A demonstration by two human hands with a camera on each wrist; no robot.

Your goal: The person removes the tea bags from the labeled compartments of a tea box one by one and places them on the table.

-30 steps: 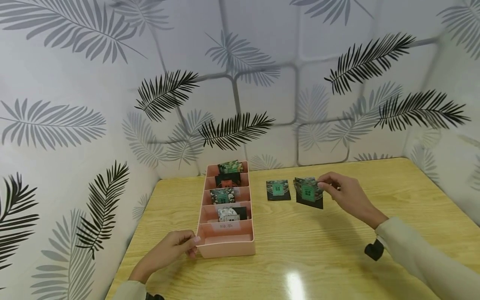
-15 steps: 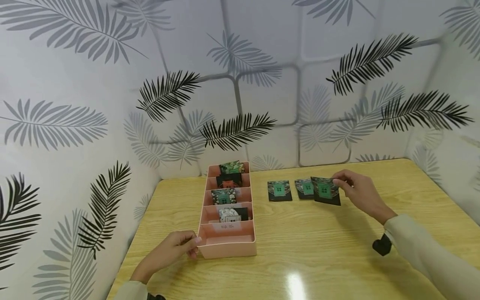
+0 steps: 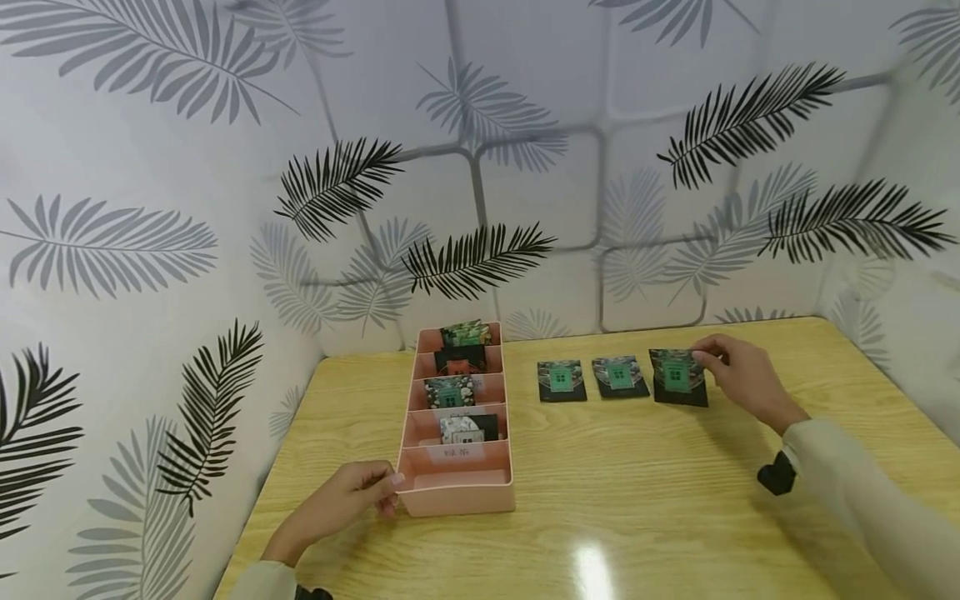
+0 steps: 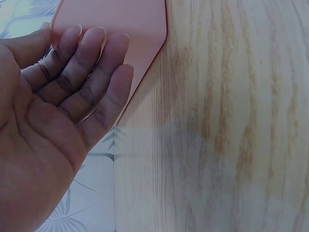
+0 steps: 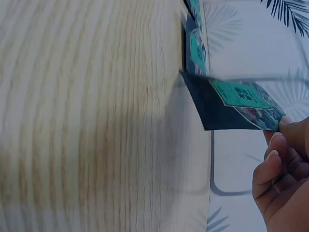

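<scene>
My right hand pinches a dark square tea packet with a green label by its upper right corner. In the right wrist view the packet tilts over the table, its far corner close above the wood. Two similar packets, a left one and a middle one, lie in a row to its left. My left hand holds the near left corner of a long pink divided box, thumb at the rim. In the left wrist view its fingers bend against the outer wall.
Several packets stand in the box's rear compartments, among them a white-and-black packet and a green-and-black floral one. A handwritten label marks the front divider. The wooden table meets a leaf-patterned wall covering behind.
My right hand has moved right with its packet, away from the middle packet, which now lies fully uncovered. The left hand stays at the box corner.
</scene>
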